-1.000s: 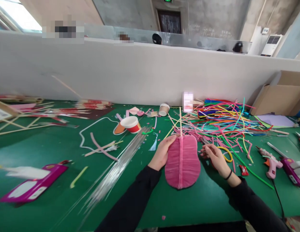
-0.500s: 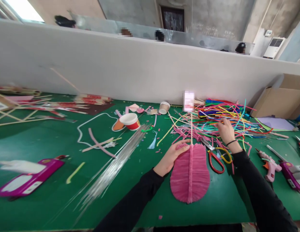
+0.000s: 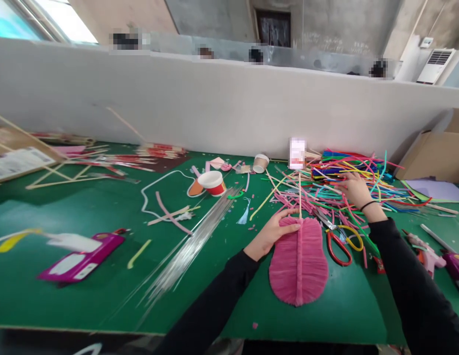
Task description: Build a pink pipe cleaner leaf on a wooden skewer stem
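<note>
A pink fan-like piece (image 3: 314, 266) covered in fuzzy strips lies flat on the green table, its thin wooden stick (image 3: 299, 192) pointing away from me. My left hand (image 3: 270, 234) grips its upper left edge by the stick, thumb on top and fingers closed around it. Over a heap of coloured pipe cleaners (image 3: 325, 170) is my right hand (image 3: 355, 190), fingers drawn together; whether a strand is between them is hard to make out. Scissors (image 3: 338, 249) with red and yellow handles lie between the pink piece and my right forearm.
Left of my arm lie a bundle of thin wires (image 3: 194, 246), a paper cup (image 3: 211, 183) and a purple device (image 3: 81, 259). A pink glue gun (image 3: 427, 256) is at the right. Behind stand a phone-like screen (image 3: 297, 154), a cardboard box (image 3: 433, 153) and a white partition (image 3: 200, 103).
The view has shifted left, so things appear further right. My right hand's fingers have turned and extended leftward over the pipe cleaners. My left hand keeps its grip on the pink piece.
</note>
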`<state>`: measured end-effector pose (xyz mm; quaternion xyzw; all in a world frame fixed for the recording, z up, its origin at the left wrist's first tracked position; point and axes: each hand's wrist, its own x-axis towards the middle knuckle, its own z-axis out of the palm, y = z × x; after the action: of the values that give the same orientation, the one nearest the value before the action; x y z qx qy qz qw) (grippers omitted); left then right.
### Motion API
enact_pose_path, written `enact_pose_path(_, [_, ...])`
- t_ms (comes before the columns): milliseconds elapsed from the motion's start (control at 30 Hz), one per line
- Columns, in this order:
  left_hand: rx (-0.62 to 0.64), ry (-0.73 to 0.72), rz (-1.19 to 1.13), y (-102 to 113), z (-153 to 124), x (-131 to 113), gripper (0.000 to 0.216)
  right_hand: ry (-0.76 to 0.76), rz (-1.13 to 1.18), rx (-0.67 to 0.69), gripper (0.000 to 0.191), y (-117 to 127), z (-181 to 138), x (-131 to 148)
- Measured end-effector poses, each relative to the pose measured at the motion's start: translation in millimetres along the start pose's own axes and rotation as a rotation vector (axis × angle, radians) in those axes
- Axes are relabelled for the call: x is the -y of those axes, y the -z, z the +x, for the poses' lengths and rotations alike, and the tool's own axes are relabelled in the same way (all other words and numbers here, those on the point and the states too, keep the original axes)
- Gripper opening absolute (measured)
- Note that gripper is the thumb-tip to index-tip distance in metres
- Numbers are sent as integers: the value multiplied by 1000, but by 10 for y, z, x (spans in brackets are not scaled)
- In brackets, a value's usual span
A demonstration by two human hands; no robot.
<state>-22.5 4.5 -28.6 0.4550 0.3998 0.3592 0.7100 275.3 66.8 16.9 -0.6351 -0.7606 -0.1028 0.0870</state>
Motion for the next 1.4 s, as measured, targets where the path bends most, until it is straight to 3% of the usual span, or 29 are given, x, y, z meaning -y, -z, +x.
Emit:
enact_pose_path(133, [-28,-18,51,-1,32,29,64,64,308,-279,29,363,169,-3])
enact_pose_path(267, [-39,-10,62,18,41,36,64,-24,633,-889,42,909,5,311])
enact_pose_path(333, [-32,-7,60,22,22,22,64,31,540,-1048,39,1115,-209,528])
enact_pose_path(400, [1,-15,70,9,-14,-4,62,164,317,-960,32,1154,-445,719])
enact_pose_path(467, [60,-18,88,-21,-60,-30,61,206,236,-682,29,992,-652,846])
enact_pose_path(600, [139,-38,145,-95,-131,-48,62,218,343,-301,22,364,-904,883])
enact_pose_path(700, [153,-62,192,-121,-147,-31,61,222,467,-147,20,47,-976,822])
enact_pose_path(900, [170,-51,234,-119,-150,1,61,234,504,-119,20,-25,-1024,877])
enact_pose_path(1133, [159,-69,300,-153,-145,26,62,257,437,-216,18,-63,-1059,1003])
enact_pose_path(1400, [97,-134,378,-158,-174,43,77,218,517,-137,19,-24,-1060,963])
